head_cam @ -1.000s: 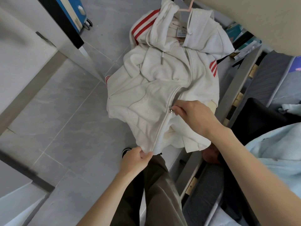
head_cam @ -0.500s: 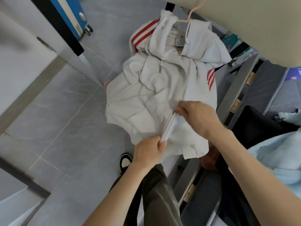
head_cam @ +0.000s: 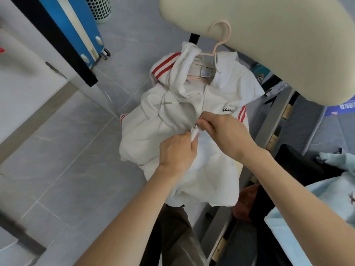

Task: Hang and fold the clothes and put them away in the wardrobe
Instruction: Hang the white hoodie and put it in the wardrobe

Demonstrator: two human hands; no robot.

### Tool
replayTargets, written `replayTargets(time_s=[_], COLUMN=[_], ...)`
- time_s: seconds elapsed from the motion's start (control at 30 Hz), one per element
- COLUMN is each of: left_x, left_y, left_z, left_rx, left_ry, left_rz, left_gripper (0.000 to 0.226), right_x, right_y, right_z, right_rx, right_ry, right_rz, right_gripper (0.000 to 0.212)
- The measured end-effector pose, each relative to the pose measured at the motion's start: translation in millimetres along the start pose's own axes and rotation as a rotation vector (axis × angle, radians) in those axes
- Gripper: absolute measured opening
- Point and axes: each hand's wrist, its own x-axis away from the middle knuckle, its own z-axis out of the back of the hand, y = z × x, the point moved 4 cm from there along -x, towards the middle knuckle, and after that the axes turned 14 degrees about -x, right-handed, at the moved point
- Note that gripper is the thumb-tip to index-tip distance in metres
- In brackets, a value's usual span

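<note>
Grey tiled floor (head_cam: 67, 169) underfoot. White hoodie (head_cam: 149, 135) with red stripes hangs on a pink hanger (head_cam: 221, 41) above the floor, directly before the person; the hook shows against a cream panel (head_cam: 278, 45). Left hand (head_cam: 176, 152): grip clamped on the front fabric just below the zip. Right hand (head_cam: 224, 135): grip pinched on the metal zip pull (head_cam: 196, 126), just beside the left fingertips.

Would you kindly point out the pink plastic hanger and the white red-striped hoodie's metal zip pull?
pink plastic hanger (head_cam: 228, 34): head view, its hook.
metal zip pull (head_cam: 195, 126): head view, its silver tab.
</note>
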Motion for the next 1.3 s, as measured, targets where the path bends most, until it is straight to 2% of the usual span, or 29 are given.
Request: replayTargets(time_s=[0.13,0.3,0.37,0.43,0.53,0.63,0.7,0.77,0.83,0.9,1.07,1.17,1.3], left_x=[0.6,9.0,4.7,-7.9,-26.7,-47.8,-61.9,-73.3,-81.4,-86.5,-83.6,-77.3,-68.7], left_y=[-1.4,-29.0,-45.0,-52.7,-50.2,-35.1,-25.3,-22.1,-24.7,-29.1,-41.6,-47.6,-49.5], left_z=[-19.6,-50.5,-57.3,-56.9,-41.6,-22.4,-13.2,-7.5,-4.6,-6.4,-6.9,13.0,61.4], left_rx=[0.124,0.104,0.091,0.045,0.063,0.217,0.28,0.302,0.318,0.354,0.406,0.453,0.545], left_ry=[-0.077,-0.323,-0.481,-0.541,-0.373,-0.221,-0.188,-0.166,-0.15,-0.185,-0.268,-0.178,0.025], left_rz=[-0.043,0.013,0.083,0.093,0.09,0.103,0.106,0.117,0.105,0.069,0.065,0.098,0.112], left_gripper=[0.036,0.042,0.047,0.044,0.032,0.044,0.044,0.035,0.026,0.023,0.029,0.033,0.037], right_x=[-24.6,-84.0,-104.6,-123.3,-135.9,-146.7,-161.0,-176.1,-189.0,-194.7,-179.9,-155.6,-122.3], right_y=[1.1,14.1,20.5,30.9,46.0,56.2,63.3,69.3,75.3,79.4,69.7,51.5,10.9], right_z=[28.5,84.8,84.4,77.3,73.2,80.5,78.8,72.3,64.9,59.5,49.3,58.6,87.3], right_rx=[0.229,0.159,0.112,0.021,-0.109,-0.17,-0.234,-0.316,-0.252,-0.127,-0.062,-0.172,-0.254], right_ry=[0.136,0.361,0.297,0.209,0.227,0.332,0.305,0.254,0.192,0.134,0.124,0.186,0.232], right_rz=[0.0,-0.069,-0.042,-0.045,-0.13,-0.202,-0.27,-0.345,-0.396,-0.433,-0.328,-0.214,-0.141], right_gripper=[0.032,0.033,0.034,0.032,0.027,0.039,0.042,0.035,0.027,0.029,0.029,0.03,0.032])
